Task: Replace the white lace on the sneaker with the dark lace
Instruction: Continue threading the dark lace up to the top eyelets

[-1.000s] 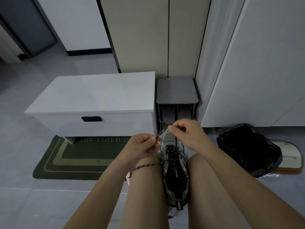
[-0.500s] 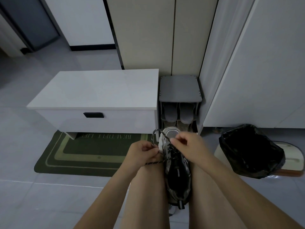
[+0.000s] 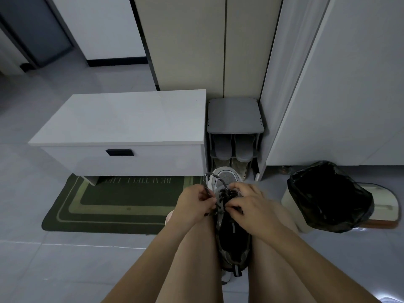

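sneaker (image 3: 234, 237) is wedged between the knees, toe away. dark lace (image 3: 206, 186) is pinched by the left hand (image 3: 194, 206) just left of the sneaker's eyelets and by the right hand (image 3: 251, 208) over them. slack is best drawn evenly, untwisted.

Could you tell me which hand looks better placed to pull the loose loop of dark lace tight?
Left, probably. The left hand pinches the dark lace right below its loop, while the right hand pinches it down at the eyelets of the sneaker.
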{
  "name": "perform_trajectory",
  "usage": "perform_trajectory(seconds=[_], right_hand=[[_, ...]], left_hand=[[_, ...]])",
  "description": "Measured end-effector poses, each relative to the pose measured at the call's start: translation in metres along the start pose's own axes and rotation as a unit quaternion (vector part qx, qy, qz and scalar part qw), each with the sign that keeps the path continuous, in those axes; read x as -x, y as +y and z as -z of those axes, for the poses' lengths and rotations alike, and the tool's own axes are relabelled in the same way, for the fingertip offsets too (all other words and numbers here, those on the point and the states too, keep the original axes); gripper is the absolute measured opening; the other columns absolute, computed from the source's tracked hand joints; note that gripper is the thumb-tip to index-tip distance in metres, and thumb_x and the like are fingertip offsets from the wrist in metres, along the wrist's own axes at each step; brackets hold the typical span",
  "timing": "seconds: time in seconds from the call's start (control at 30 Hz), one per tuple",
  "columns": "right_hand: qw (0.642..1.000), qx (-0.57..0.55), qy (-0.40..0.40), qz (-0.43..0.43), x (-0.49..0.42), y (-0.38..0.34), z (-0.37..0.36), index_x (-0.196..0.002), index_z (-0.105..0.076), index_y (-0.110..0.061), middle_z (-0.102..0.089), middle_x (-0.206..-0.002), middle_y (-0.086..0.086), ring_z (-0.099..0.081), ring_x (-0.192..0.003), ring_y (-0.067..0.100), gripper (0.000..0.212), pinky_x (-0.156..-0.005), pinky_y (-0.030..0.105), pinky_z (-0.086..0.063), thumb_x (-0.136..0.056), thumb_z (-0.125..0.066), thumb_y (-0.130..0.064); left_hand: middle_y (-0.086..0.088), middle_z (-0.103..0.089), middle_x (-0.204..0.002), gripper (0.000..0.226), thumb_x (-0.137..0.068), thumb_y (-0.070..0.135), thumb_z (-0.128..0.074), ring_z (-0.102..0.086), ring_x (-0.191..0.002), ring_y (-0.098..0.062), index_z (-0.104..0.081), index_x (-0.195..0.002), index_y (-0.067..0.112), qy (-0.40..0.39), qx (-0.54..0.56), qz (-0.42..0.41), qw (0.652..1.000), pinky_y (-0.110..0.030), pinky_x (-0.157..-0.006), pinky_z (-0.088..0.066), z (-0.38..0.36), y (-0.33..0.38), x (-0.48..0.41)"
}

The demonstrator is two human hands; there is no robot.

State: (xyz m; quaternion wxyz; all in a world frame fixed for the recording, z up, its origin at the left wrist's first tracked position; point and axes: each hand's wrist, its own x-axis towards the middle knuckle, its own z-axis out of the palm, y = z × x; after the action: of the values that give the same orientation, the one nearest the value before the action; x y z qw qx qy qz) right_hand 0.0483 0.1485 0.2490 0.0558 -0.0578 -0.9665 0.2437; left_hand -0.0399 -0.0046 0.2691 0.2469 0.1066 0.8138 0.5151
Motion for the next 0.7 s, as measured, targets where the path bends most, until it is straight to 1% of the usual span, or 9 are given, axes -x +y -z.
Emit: perform_trajectory(seconds=[0.2,0.27,0.33,0.43,0.57,0.7], right_hand=[[0.999,0.004,-0.026,-0.026,-0.006,-0.006,-0.001,-0.095,-0.072,-0.031,-0.038,-0.142,-0.013,-0.029,-0.128,0.017,0.016,-0.097,0.035,-0.029,-0.085,-0.061,-0.036],[0.999,0.002,-0.030,-0.029,-0.007,-0.007,0.000,-0.095,-0.072,-0.030,-0.037,-0.142,-0.012,-0.029,-0.129,0.017,0.016,-0.097,0.035,-0.029,-0.085,-0.061,-0.035],[0.999,0.004,-0.032,-0.030,-0.007,-0.008,0.001,-0.095,-0.072,-0.030,-0.036,-0.143,-0.012,-0.028,-0.129,0.017,0.017,-0.097,0.034,-0.028,-0.085,-0.060,-0.035],[0.999,0.005,-0.034,-0.031,-0.007,-0.009,0.002,-0.095,-0.072,-0.030,-0.035,-0.143,-0.013,-0.026,-0.129,0.016,0.017,-0.097,0.034,-0.027,-0.085,-0.059,-0.036],[0.998,0.010,-0.051,-0.036,-0.008,-0.008,0.000,-0.099,-0.071,-0.032,-0.033,-0.145,-0.012,-0.025,-0.130,0.016,0.019,-0.097,0.032,-0.027,-0.086,-0.058,-0.038],[0.998,-0.018,-0.044,-0.045,-0.010,-0.005,-0.005,-0.096,-0.073,-0.031,-0.038,-0.142,-0.010,-0.031,-0.127,0.018,0.016,-0.098,0.033,-0.030,-0.084,-0.062,-0.036]], left_hand=[[-0.011,-0.068,-0.069,0.019,-0.079,0.000,-0.068,-0.067,-0.068,-0.030,-0.061,-0.073,0.016,0.011,-0.001,-0.003,1.000,-0.051,-0.075,-0.057,-0.003,-0.001,-0.001],[-0.010,-0.069,-0.070,0.015,-0.074,0.009,-0.072,-0.068,-0.069,-0.030,-0.061,-0.073,0.019,0.016,-0.016,-0.007,1.000,-0.051,-0.076,-0.057,-0.004,-0.003,-0.001],[-0.004,-0.069,-0.070,0.014,-0.069,0.017,-0.072,-0.069,-0.072,-0.026,-0.061,-0.071,0.025,0.026,-0.056,-0.022,0.998,-0.046,-0.076,-0.057,-0.005,-0.005,-0.002],[0.006,-0.065,-0.069,0.020,-0.074,0.012,-0.074,-0.066,-0.073,-0.016,-0.060,-0.071,0.026,0.024,-0.112,-0.038,0.993,-0.036,-0.076,-0.056,-0.006,-0.005,-0.002],[0.009,-0.063,-0.068,0.012,-0.074,0.014,-0.074,-0.065,-0.071,-0.012,-0.064,-0.078,0.020,0.016,-0.149,-0.048,0.988,-0.029,-0.072,-0.054,-0.010,-0.006,-0.001],[0.011,-0.061,-0.066,0.014,-0.074,0.016,-0.075,-0.061,-0.067,-0.008,-0.062,-0.077,0.022,0.019,-0.156,-0.052,0.986,-0.025,-0.068,-0.050,-0.011,-0.007,-0.002]])
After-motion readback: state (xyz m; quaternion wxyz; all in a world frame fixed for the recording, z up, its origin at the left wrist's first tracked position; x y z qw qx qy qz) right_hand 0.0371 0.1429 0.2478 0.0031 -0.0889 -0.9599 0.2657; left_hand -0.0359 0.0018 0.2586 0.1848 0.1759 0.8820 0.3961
